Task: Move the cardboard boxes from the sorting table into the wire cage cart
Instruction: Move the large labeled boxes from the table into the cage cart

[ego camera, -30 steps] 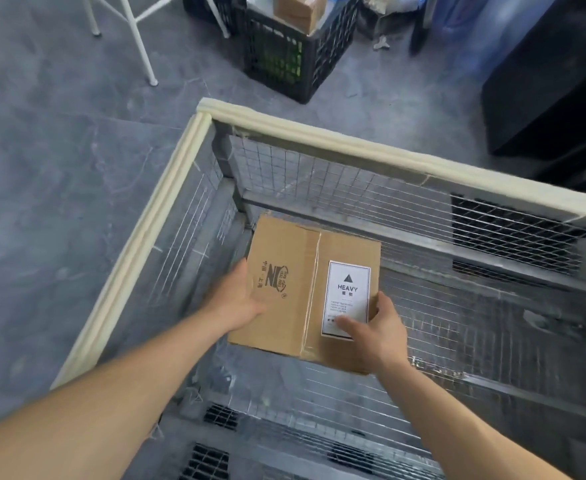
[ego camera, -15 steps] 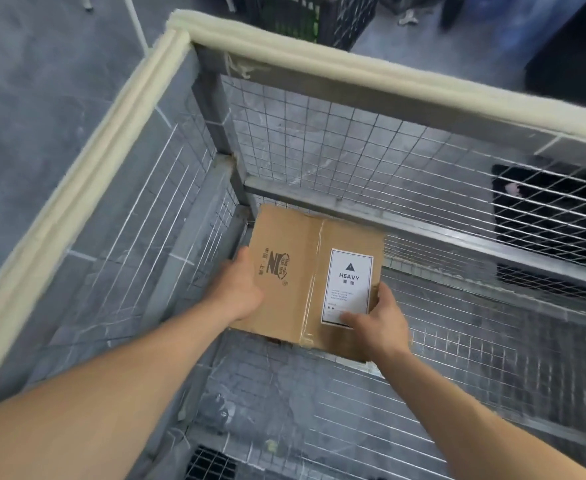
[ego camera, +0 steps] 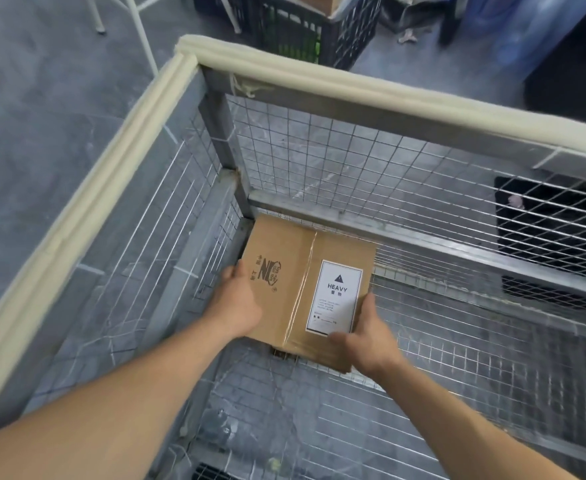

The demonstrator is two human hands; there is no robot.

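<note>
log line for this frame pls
phase: placing | cardboard box: cage cart far-left corner | left hand: on box | right hand: on box

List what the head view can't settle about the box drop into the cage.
- Cardboard box underside: hidden by the box itself, so contact with the wire cage cart floor is unclear.
- Left hand and right hand fingers: wrapped under the box edges, out of sight.
- HEAVY label small print: too small to read.
- Black crate contents: cut off by the top edge.
</note>
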